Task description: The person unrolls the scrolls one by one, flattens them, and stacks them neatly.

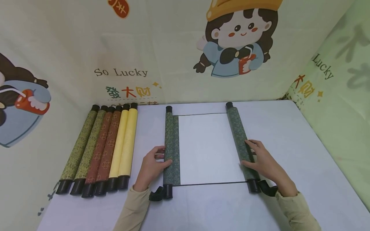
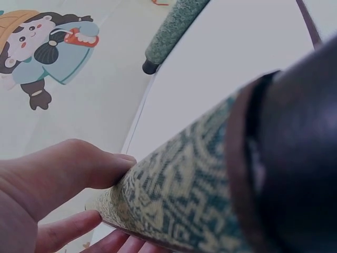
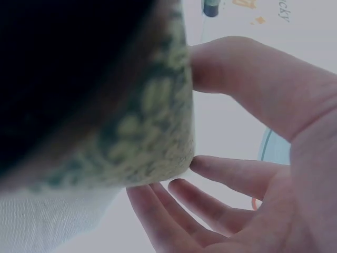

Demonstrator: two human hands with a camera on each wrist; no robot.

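Observation:
A green patterned hanging scroll (image 1: pixel 211 150) lies partly unrolled on the white table, its blank white sheet between two rolled ends with black knobs. My left hand (image 1: pixel 153 165) grips the left roll (image 1: pixel 168 144), thumb on the inner side and fingers on the outer side. My right hand (image 1: pixel 261 160) holds the right roll (image 1: pixel 238 134), which slants, between thumb and fingers. In the left wrist view, thumb and fingers lie on both sides of the patterned roll (image 2: pixel 179 184). The right wrist view shows fingertips touching the other roll (image 3: pixel 158 126); a dark knob hides part of it.
Several rolled scrolls lie side by side at the left: green-gold (image 1: pixel 79 144), brown-red (image 1: pixel 99 147) and yellow (image 1: pixel 128 141), all with black ends. A printed cloth wall (image 1: pixel 173 64) stands behind the table (image 1: pixel 289 134) and at its sides.

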